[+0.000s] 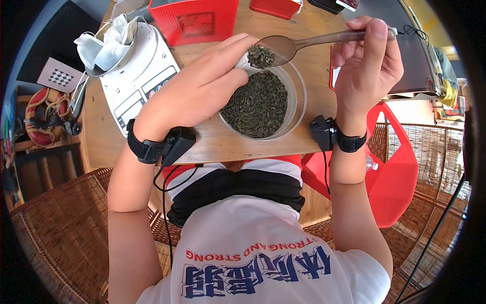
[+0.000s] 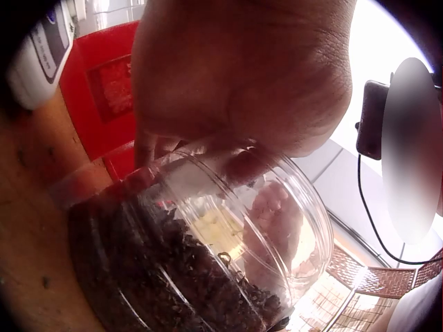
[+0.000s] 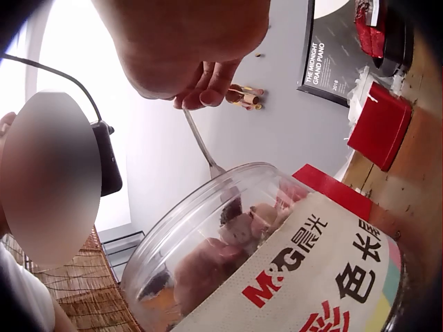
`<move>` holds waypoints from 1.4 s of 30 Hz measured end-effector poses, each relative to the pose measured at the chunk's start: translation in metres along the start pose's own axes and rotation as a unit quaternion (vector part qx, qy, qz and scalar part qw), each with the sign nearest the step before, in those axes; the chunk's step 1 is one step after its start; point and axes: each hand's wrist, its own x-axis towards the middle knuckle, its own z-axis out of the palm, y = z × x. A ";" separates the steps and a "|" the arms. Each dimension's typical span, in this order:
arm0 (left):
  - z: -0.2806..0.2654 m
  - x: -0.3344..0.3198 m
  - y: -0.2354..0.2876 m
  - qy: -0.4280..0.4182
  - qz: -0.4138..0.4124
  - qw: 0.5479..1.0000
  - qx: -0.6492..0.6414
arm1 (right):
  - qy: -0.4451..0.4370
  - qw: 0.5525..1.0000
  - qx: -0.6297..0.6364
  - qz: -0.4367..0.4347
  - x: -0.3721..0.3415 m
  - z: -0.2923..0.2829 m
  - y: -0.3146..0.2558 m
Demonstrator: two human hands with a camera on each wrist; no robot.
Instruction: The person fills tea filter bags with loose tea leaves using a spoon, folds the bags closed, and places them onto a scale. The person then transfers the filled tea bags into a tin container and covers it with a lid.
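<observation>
A clear plastic jar (image 1: pixel 302 96) with dried tea leaves (image 1: pixel 255 109) stands near the table's front edge. My right hand (image 1: pixel 372 71) grips the handle of a translucent brown spoon (image 1: pixel 329 37), whose bowl carries a small heap of leaves. Over the jar's far left rim, my left hand (image 1: pixel 190 91) pinches a small white tea bag (image 1: pixel 244 62), right at the spoon's tip. The fingers mostly cover the bag. In the right wrist view the jar's printed label (image 3: pixel 297 270) faces the camera, and left fingers show through the clear wall.
On the left, a white digital scale (image 1: pixel 162 61) bears a bowl (image 1: pixel 114 65) of white tea bags (image 1: pixel 121 35). A red box (image 1: pixel 195 23) stands behind the jar, with a smaller red box (image 1: pixel 276 7) farther back. A red chair (image 1: pixel 395 182) is at the right.
</observation>
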 end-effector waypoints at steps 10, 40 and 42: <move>0.006 0.005 -0.010 0.024 0.047 0.999 -0.012 | -0.029 0.999 -0.006 -0.036 0.001 -0.003 0.003; 0.008 0.008 -0.011 0.023 0.106 0.993 -0.038 | -0.101 0.994 -0.032 -0.022 0.002 -0.007 0.010; 0.008 0.010 -0.010 0.026 0.109 0.993 -0.048 | -0.103 0.994 -0.019 -0.010 0.002 -0.005 0.009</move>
